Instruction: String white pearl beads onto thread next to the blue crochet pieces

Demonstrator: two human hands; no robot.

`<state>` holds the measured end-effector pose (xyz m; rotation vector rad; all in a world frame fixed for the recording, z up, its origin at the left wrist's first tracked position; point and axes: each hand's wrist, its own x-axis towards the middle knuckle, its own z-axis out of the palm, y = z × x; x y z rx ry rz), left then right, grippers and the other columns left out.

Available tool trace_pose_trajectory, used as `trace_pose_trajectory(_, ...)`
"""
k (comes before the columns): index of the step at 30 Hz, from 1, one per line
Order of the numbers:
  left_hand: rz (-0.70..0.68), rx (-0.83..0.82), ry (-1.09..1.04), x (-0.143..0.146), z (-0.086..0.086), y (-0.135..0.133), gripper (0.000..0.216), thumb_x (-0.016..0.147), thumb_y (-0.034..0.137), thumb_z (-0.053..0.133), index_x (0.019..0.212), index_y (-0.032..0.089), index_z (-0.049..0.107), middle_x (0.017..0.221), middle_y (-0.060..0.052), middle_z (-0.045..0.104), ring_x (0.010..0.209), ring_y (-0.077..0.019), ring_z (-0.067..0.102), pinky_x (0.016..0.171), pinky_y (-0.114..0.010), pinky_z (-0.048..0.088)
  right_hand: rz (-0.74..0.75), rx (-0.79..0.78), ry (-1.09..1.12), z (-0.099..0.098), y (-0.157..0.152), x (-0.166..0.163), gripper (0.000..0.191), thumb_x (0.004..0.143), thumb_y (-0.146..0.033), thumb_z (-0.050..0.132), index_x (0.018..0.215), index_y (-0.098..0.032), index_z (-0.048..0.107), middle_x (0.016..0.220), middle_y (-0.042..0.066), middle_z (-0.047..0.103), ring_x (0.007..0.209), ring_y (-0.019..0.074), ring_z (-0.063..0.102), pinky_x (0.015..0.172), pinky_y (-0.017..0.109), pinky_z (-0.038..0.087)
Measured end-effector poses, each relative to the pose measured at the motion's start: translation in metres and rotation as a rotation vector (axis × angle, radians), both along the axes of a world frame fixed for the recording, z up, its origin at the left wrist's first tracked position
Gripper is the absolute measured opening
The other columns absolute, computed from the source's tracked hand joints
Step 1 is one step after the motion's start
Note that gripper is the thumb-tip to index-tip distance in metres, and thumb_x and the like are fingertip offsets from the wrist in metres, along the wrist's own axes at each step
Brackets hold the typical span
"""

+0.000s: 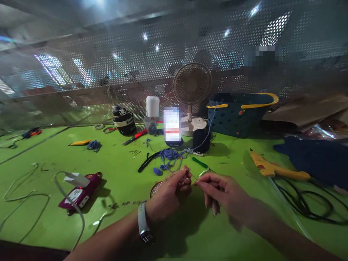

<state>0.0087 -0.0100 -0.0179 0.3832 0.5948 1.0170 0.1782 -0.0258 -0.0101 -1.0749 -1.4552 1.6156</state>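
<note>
My left hand [174, 185], with a watch [145, 224] on its wrist, is closed in a pinch. My right hand [221, 190] also pinches, thumb against fingers. Between the two fingertips runs a thin dark strand [193, 175]; whether it is wire, thread or a needle I cannot tell. A string of pearl beads [203, 173] shows just behind my right fingers. Partly hidden by my left hand is a red-rimmed dish [156, 188] of small pale beads. Beyond the hands lie blue crocheted yarn pieces [170, 154] and a green-handled tool [199, 162].
A lit phone [172, 125] stands in front of a fan [191, 85]. A dark basket [233, 116] is at the back right. To the right lies a yellow glue gun [274, 166] with coiled cable; at left, a purple power strip [81, 192] with cords. A black jug [124, 121] stands behind.
</note>
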Motion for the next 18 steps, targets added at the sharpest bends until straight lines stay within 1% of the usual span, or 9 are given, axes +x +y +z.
trace_pose_trajectory(5, 0.01, 0.001, 0.05, 0.0003, 0.004, -0.0031, 0.021, 0.072, 0.023, 0.078, 0.074, 0.009, 0.063, 0.061, 0.003, 0.053, 0.049, -0.0019, 0.043, 0.045, -0.011, 0.034, 0.008, 0.012, -0.009, -0.0026, 0.0006, -0.0005, 0.027, 0.085, -0.043, 0.062, 0.087, -0.016, 0.059, 0.056, -0.005, 0.06, 0.038, 0.0047, 0.052, 0.039, 0.015, 0.045)
trace_pose_trajectory(9, 0.02, -0.004, 0.103, 0.0001, 0.0036, -0.0031, 0.023, 0.071, 0.025, 0.079, 0.073, 0.01, 0.062, 0.062, 0.002, 0.054, 0.051, -0.0032, 0.043, 0.047, -0.013, 0.034, 0.011, 0.024, -0.032, -0.0036, 0.001, 0.0002, 0.024, 0.087, -0.041, 0.06, 0.087, -0.017, 0.059, 0.058, -0.005, 0.06, 0.038, 0.0047, 0.052, 0.04, 0.016, 0.045)
trace_pose_trajectory(13, 0.033, 0.012, 0.08, -0.0001, 0.0011, -0.0025, 0.025, 0.067, 0.024, 0.082, 0.075, 0.01, 0.062, 0.064, 0.002, 0.054, 0.052, -0.0027, 0.043, 0.046, -0.011, 0.032, 0.008, 0.024, -0.037, -0.0026, 0.0007, 0.001, 0.023, 0.087, -0.041, 0.06, 0.086, -0.017, 0.059, 0.057, -0.005, 0.06, 0.038, 0.0049, 0.051, 0.039, 0.016, 0.044)
trace_pose_trajectory(18, 0.005, 0.042, 0.068, -0.0008, 0.0014, -0.0028, 0.025, 0.071, 0.025, 0.08, 0.074, 0.009, 0.062, 0.062, 0.003, 0.053, 0.051, -0.002, 0.043, 0.046, -0.011, 0.032, 0.007, 0.026, -0.045, -0.002, 0.0, 0.0023, 0.024, 0.088, -0.041, 0.059, 0.087, -0.017, 0.06, 0.058, -0.004, 0.061, 0.039, 0.0049, 0.052, 0.039, 0.016, 0.043)
